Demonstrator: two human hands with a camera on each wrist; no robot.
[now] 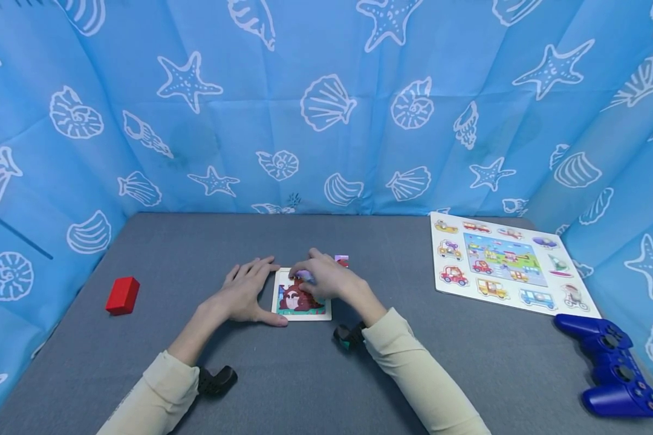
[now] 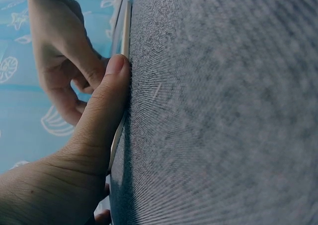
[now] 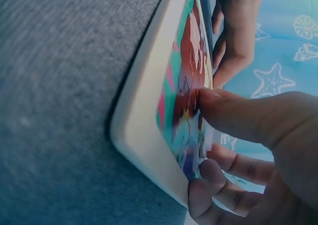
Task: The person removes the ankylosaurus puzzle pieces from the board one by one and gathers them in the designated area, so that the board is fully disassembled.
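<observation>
Grey fabric covers the counter (image 1: pixel 288 380), where a person's two arms in cream sleeves (image 1: pixel 424 368) reach in from the near side. Nearest, a blue game controller (image 1: pixel 612 368) lies by the right edge. At mid-counter, the left hand (image 1: pixel 245 296), fingers extended, spans the left edge of a pale-framed picture puzzle (image 1: pixel 310 317), its thumb on the near left corner. The right hand (image 1: pixel 329 275) bends over the frame's far side, thumb and fingers pinching a purple piece (image 1: pixel 305 276), partly hidden, above the red-brown picture. Toward the counter's left edge rests a red block (image 1: pixel 123 295), well apart from the frame. Just beyond the right hand lies a small loose piece (image 1: pixel 341 260). Farther off, a white vehicle board (image 1: pixel 558 287) occupies the far right corner. Past the far edge hangs a blue curtain (image 1: pixel 283 121) printed with white starfish and shells.
</observation>
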